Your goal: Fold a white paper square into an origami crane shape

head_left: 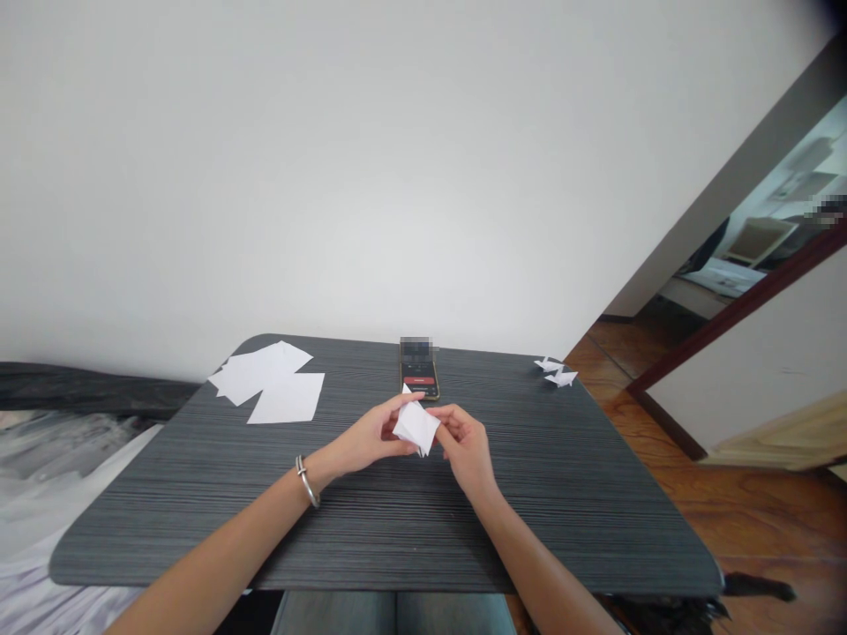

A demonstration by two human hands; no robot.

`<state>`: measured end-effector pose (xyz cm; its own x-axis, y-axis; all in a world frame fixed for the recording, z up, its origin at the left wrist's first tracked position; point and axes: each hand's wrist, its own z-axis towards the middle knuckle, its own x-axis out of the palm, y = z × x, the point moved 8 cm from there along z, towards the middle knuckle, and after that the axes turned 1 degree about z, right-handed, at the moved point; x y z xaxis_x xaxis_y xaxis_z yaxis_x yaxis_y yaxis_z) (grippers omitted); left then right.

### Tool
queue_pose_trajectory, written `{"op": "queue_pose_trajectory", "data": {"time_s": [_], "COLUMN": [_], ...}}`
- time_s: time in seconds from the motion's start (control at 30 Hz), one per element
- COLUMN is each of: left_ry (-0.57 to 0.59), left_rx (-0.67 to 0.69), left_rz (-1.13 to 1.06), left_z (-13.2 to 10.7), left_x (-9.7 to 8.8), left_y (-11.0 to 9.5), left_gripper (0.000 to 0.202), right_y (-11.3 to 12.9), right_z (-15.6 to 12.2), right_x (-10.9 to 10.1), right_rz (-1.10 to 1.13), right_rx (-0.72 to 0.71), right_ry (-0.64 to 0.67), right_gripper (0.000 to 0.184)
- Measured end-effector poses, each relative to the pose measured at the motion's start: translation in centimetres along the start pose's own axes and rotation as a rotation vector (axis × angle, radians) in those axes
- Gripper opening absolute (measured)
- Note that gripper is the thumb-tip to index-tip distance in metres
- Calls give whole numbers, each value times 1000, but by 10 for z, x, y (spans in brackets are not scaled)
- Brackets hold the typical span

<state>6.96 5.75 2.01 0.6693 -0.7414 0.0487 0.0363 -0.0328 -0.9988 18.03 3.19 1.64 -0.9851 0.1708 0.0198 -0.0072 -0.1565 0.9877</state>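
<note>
A small piece of folded white paper [416, 425] is held between both hands above the middle of the table. My left hand [374, 432], with a silver bangle [307, 481] at its wrist, grips the paper's left side between thumb and fingers. On the other side, my right hand [466, 441] pinches the paper's right corner with thumb and forefinger. One pointed flap sticks up at the top, and layered tips show at the bottom. Just beyond the paper lies a phone [419, 370] with its screen lit.
The dark wood-grain table [549, 511] stands against a white wall [397, 176]. Several loose sheets of white paper [287, 398] lie at its far left. Two small folded paper figures [561, 378] rest near the far right corner. A doorway opens at the right.
</note>
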Motion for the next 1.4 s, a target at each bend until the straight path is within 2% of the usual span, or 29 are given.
{"op": "queue_pose_trajectory", "data": {"time_s": [0.33, 0.7, 1.0, 1.17, 1.4], "left_ry": [-91, -222, -272, -321, -428], "left_rx": [-18, 64, 113, 124, 63], "left_rz": [142, 429, 423, 273, 24], "left_z": [1, -2, -2, 1, -2], "left_x": [-5, -8, -7, -15, -24], "left_y": [9, 3, 5, 6, 3], "left_gripper": [60, 54, 42, 29, 35], "right_y": [-2, 2, 7, 9, -3], "right_z": [0, -3, -5, -7, -4], "right_x": [3, -2, -2, 7, 9], "right_rz": [-31, -375, -405, -299, 55], "right_rx": [-33, -128, -148, -138, -22], "right_ry": [17, -56, -63, 13, 57], "right_gripper": [10, 14, 8, 10, 29]}}
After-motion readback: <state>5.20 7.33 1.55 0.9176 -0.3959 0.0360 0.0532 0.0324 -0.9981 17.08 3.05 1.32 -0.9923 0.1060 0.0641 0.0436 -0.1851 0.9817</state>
